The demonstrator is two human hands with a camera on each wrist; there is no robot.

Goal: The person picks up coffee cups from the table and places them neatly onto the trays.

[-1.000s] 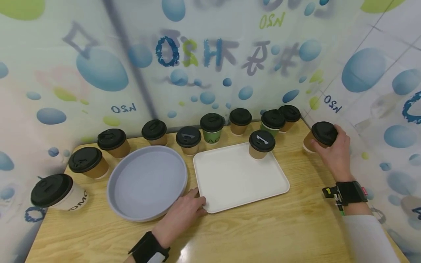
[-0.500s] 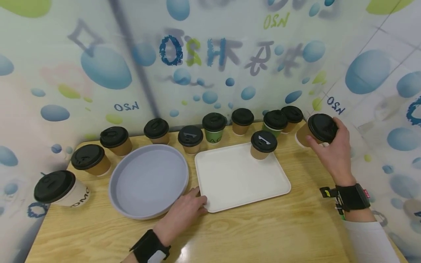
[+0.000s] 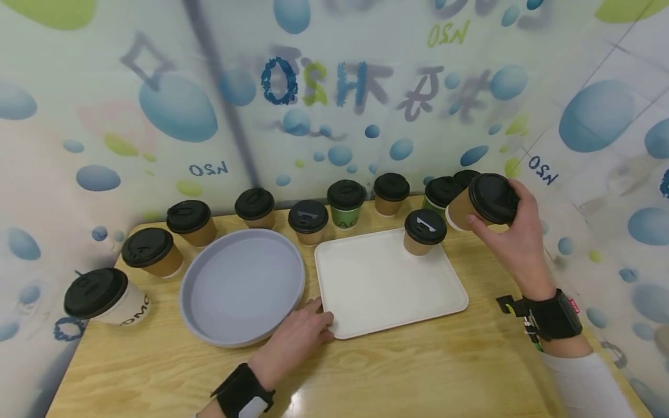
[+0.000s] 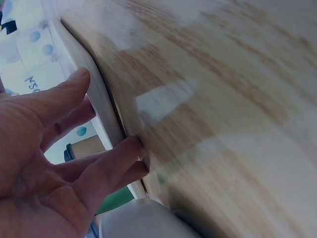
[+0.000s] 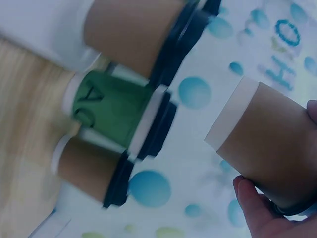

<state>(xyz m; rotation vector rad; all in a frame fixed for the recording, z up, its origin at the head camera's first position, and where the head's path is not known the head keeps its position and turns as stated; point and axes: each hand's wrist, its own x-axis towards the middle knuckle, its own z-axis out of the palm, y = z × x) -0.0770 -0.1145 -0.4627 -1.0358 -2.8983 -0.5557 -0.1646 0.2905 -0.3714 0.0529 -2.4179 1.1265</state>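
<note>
My right hand grips a brown paper coffee cup with a black lid, fingers and thumb around its lid end. The cup is raised and tilted, overlapping the cups behind it in the head view; its white base band shows in the right wrist view. My left hand rests at the near left corner of a white rectangular tray, thumb and fingertips touching its edge, as the left wrist view also shows. A small lidded brown cup stands at the tray's far right corner.
A round grey-blue tray lies left of the white one. Several lidded cups line the back, including a green cup and another brown cup. A larger white cup stands far left. Printed curtains border the wooden table.
My right hand has lifted the brown coffee cup from the right side of the table and carried it left, tilting it. My left hand has stayed at the tray's corner.
</note>
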